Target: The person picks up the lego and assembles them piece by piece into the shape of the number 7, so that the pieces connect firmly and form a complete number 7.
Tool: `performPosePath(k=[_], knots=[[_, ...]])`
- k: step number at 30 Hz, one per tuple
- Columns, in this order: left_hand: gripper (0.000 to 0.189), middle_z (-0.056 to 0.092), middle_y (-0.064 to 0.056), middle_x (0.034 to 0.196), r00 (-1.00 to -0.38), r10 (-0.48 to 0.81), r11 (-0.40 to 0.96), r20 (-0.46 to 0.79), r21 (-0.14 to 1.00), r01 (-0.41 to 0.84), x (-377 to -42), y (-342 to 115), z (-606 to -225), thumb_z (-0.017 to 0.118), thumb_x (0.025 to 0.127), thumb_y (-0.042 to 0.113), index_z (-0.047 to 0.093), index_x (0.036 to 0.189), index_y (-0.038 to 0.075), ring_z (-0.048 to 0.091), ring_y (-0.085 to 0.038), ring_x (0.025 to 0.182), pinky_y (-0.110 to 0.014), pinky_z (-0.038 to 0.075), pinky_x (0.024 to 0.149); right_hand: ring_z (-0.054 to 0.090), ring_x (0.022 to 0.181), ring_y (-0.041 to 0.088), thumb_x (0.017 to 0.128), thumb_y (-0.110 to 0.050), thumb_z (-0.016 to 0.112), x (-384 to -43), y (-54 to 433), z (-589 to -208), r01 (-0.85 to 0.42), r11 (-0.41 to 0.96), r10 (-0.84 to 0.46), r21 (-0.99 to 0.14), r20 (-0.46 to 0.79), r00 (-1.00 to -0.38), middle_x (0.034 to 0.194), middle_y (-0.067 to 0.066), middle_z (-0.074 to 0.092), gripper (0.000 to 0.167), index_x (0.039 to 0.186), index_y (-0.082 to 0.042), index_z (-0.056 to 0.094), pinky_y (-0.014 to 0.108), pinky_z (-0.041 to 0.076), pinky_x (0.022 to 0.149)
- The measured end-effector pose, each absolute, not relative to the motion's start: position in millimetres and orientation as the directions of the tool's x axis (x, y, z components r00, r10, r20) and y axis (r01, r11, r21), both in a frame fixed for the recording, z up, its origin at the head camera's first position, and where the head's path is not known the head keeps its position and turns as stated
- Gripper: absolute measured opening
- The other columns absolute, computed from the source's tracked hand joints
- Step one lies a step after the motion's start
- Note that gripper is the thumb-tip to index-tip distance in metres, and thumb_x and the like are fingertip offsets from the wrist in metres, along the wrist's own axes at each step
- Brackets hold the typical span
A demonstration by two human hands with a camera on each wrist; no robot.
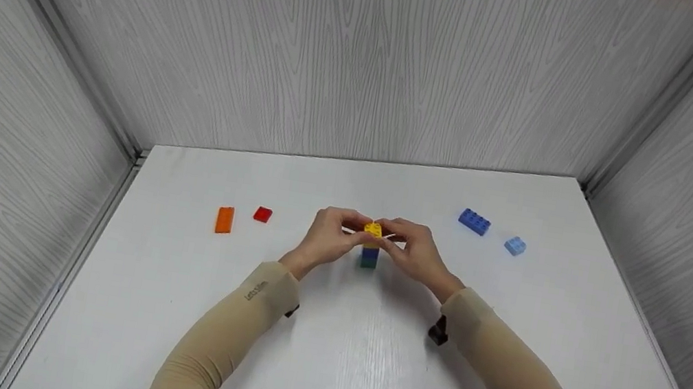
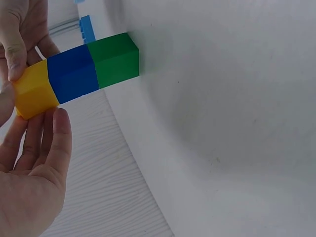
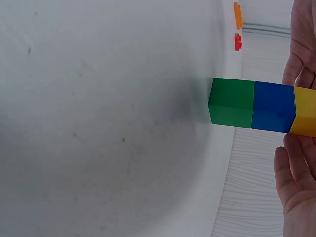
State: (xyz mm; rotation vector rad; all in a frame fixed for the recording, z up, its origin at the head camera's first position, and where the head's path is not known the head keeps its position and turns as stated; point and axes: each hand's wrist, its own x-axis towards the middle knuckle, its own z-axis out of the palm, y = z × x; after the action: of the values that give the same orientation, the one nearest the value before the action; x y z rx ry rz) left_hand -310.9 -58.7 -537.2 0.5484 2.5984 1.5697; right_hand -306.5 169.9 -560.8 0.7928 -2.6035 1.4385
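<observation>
A tower of three bricks stands upright on the white table: a green brick (image 2: 114, 60) at the bottom, a blue brick (image 3: 273, 106) in the middle and a yellow brick (image 1: 373, 229) on top. From the left side my left hand (image 1: 328, 237) holds the yellow brick at its edges with thumb and fingertips. My right hand (image 1: 413, 249) pinches the same brick from the right. Both thumbs lie on the near side, and the other fingers reach round behind. The lower bricks are untouched, and no gaps show between the stacked bricks.
To the left on the table (image 1: 318, 371) lie an orange brick (image 1: 224, 220) and a small red brick (image 1: 262, 215). Over on the right are a long blue brick (image 1: 474, 222) and a small light blue brick (image 1: 515, 245). Grey wood-grain panels (image 1: 369, 52) enclose the table's back and sides.
</observation>
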Motion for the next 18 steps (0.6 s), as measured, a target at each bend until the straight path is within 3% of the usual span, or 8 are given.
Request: performPosePath(k=[11,18], knots=[[0.023,0.085,-0.007,0.122,-0.936,0.330,0.428,0.123,0.864,0.264,-312.1,-55.0,-539.9,0.085,0.103,0.022,0.085,0.124,0.011,0.078,-0.024,0.111,-0.038,0.068,0.101,0.081,0.116,0.033,0.108,-0.021,0.078,-310.1,175.9,-560.1,-0.478,0.408,-0.433,-0.778,0.295,-0.852,0.128,0.010,0.083,0.035,0.142,-0.013,0.079,0.055,0.067,0.105],[0.027,0.086,-0.005,0.124,-0.939,0.326,0.466,0.108,0.846,0.259,-310.8,-59.1,-534.4,0.085,0.102,0.025,0.086,0.127,0.013,0.079,-0.023,0.113,-0.037,0.068,0.101,0.080,0.118,0.030,0.109,-0.024,0.076,-312.1,172.9,-557.2,-0.458,0.417,-0.440,-0.785,0.267,-0.857,0.131,0.009,0.083,0.035,0.144,-0.015,0.078,0.051,0.067,0.108]])
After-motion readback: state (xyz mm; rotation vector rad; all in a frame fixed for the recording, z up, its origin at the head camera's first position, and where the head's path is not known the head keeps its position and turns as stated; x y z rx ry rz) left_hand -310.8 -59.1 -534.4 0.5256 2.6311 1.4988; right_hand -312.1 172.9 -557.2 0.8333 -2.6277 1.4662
